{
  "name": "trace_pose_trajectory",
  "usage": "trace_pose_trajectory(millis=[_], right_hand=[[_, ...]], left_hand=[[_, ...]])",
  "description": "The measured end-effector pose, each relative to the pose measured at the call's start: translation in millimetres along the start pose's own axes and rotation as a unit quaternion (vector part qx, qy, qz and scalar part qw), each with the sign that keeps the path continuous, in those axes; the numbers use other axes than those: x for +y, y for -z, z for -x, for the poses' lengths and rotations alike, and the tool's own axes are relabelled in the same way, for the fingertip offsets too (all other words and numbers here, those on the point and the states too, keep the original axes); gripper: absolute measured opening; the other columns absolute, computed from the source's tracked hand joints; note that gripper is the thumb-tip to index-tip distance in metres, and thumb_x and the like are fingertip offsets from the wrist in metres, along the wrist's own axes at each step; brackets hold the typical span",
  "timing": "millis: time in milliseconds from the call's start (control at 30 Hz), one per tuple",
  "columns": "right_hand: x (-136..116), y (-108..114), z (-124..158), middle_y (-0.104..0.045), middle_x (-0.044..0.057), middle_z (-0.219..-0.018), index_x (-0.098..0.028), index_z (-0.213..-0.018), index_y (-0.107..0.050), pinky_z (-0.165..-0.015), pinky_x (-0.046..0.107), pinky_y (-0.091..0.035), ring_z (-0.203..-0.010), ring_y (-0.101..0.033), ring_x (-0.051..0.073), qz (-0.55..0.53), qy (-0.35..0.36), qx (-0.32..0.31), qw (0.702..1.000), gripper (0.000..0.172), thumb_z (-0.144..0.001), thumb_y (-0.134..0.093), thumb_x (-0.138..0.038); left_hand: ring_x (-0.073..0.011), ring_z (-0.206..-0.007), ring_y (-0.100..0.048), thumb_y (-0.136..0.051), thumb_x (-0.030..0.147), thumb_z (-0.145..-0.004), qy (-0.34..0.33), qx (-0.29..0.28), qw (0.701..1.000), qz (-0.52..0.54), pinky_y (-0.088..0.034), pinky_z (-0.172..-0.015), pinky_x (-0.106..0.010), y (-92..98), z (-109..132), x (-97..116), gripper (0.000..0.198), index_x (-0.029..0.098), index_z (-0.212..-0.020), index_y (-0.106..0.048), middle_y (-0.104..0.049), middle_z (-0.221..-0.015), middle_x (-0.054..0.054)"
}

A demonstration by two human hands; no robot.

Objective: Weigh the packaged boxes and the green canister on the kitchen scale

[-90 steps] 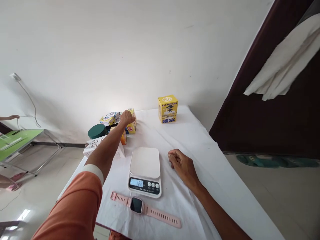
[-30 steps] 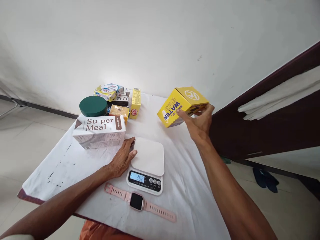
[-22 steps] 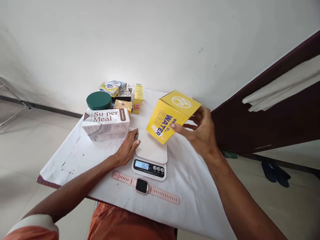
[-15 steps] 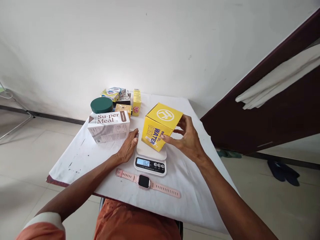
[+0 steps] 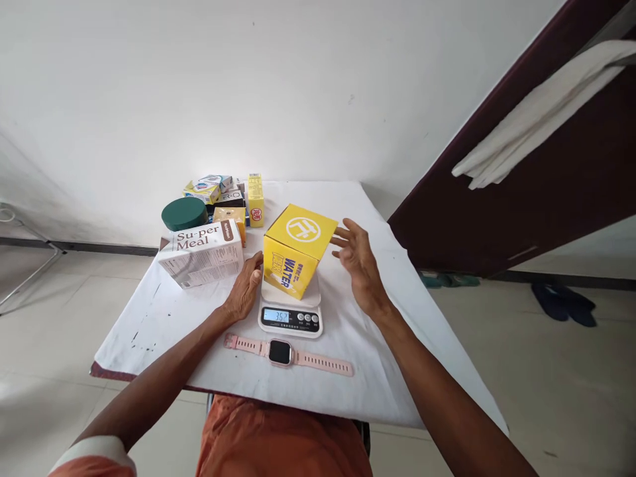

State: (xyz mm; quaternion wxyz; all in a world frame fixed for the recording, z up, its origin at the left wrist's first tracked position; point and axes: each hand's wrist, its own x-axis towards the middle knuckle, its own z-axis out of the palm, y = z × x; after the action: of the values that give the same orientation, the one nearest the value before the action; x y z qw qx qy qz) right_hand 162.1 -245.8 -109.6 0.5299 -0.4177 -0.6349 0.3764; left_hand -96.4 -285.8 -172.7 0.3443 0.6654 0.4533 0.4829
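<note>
A yellow box [image 5: 291,262] printed with "WATER" rests on a white kitchen scale [image 5: 312,298], turned at an angle to it. The scale's lit display [image 5: 276,316] seems to read 362. Just right of the box is my right hand [image 5: 362,268], open, fingers spread and holding nothing. My left hand [image 5: 243,291] lies on the table along the scale's left side, fingers stretched out; whether its fingertips touch the box or scale I cannot tell. In front of the scale lies a pink-strapped smartwatch [image 5: 280,352], laid out flat.
Left of my left hand stands a white "Su-per Meal" carton [image 5: 201,255]. Behind it are a green-lidded container [image 5: 184,214], an orange-yellow packet [image 5: 230,214], a narrow yellow box [image 5: 256,201] and small stacked boxes [image 5: 203,191]. A white cloth covers the table [image 5: 387,371], which stands against the wall.
My right hand has let go of the yellow box and drawn away to its right. The box now sits lower on the scale. The whole view has shifted slightly.
</note>
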Motion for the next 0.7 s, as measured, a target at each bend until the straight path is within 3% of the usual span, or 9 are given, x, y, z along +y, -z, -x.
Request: trace_pose_trajectory(millis=[100, 233, 700], right_hand=[[35, 6, 1, -0.073, 0.007, -0.107, -0.025, -0.111, -0.060, -0.076, 0.035, -0.057, -0.095, -0.071, 0.022, -0.015, -0.068, 0.109, 0.992, 0.060, -0.089, -0.049, -0.080], [68, 9, 6, -0.064, 0.001, -0.073, -0.022, -0.091, -0.062, -0.050, 0.024, -0.044, -0.060, -0.061, 0.014, -0.049, -0.119, 0.136, 0.982, 0.061, -0.088, -0.051, -0.081], [69, 11, 9, -0.062, 0.001, -0.066, -0.019, -0.086, -0.065, -0.045, 0.024, -0.038, -0.052, -0.056, 0.011, -0.062, -0.131, 0.134, 0.980, 0.068, -0.087, -0.048, -0.085]], left_hand=[[-0.0348, -0.143, -0.047, -0.022, 0.075, -0.100, -0.022, -0.009, 0.999, -0.043, -0.038, -0.118, -0.053, 0.2, -1, 3, 0.082, 0.017, -0.152, -0.046, -0.049, -0.155, -0.019], [-0.0339, -0.145, -0.045, -0.023, 0.071, -0.102, -0.018, -0.006, 0.999, -0.041, -0.038, -0.119, -0.052, 0.2, 0, 2, 0.076, 0.019, -0.154, -0.044, -0.049, -0.156, -0.018], [-0.0346, -0.142, -0.049, -0.027, 0.075, -0.100, -0.024, -0.005, 1.000, -0.019, -0.039, -0.118, -0.053, -0.9, 2, -1, 0.081, 0.017, -0.155, -0.041, -0.048, -0.155, -0.021]])
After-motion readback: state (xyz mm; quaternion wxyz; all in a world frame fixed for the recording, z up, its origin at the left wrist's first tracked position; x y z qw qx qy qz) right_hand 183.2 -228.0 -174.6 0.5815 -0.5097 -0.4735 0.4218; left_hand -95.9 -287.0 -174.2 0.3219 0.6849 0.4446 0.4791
